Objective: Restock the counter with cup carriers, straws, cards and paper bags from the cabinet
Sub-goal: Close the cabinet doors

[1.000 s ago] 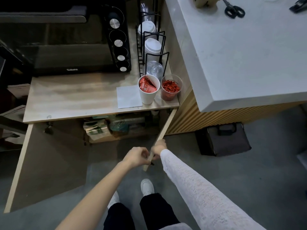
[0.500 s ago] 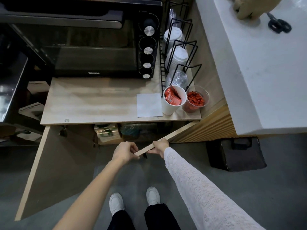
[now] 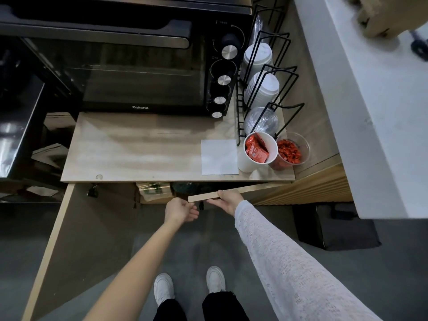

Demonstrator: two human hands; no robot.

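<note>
The cabinet sits under a low wooden shelf [image 3: 139,156]. Its right door [image 3: 250,189] is swung nearly closed; my right hand [image 3: 228,200] grips the door's free top edge. My left hand [image 3: 181,209] hovers just left of that edge, fingers loosely curled, holding nothing. The left door [image 3: 76,239] stands wide open. Inside the cabinet, a wrapped pack with green print [image 3: 155,189] shows in the gap; the rest is dark. The grey counter top [image 3: 370,107] runs along the right, with a brown paper item [image 3: 379,15] at its far end.
On the shelf stand a black Galanz oven [image 3: 129,70], a wire rack of lids [image 3: 264,84], a white cup of red sachets [image 3: 257,151], a clear cup of red pieces [image 3: 289,151] and a white sheet [image 3: 218,157]. A black bag [image 3: 333,225] sits on the floor.
The right door has swung further toward closed under my right hand. My left hand has come off the door's edge. The view has moved closer to the cabinet.
</note>
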